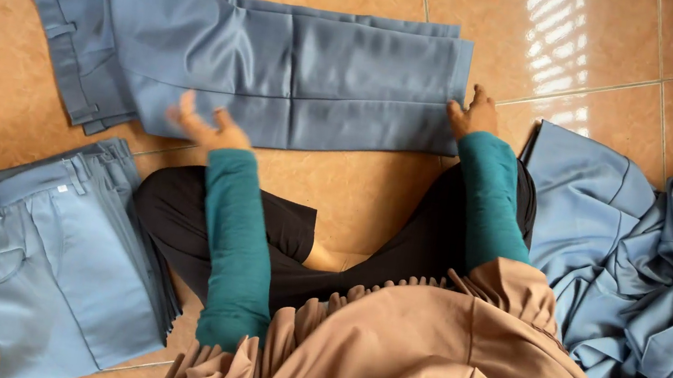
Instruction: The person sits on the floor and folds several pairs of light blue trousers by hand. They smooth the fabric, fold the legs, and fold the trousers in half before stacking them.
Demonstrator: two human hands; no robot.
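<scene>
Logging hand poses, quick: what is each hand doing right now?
Left hand: open, blurred, holding nothing, over the trousers.
Right hand: fingers on the trousers' hem end; grip cannot be told.

- The left hand (pixel 203 128) is open, with its fingers (pixel 187 101) spread out. It looks blurry.
- The right hand (pixel 471 114) is held flat, palm down, fingers pointing away from the body.
- Both arms reach forward in long teal sleeves.
- The left arm is nearly straight. The right arm leans a little inward.
</scene>
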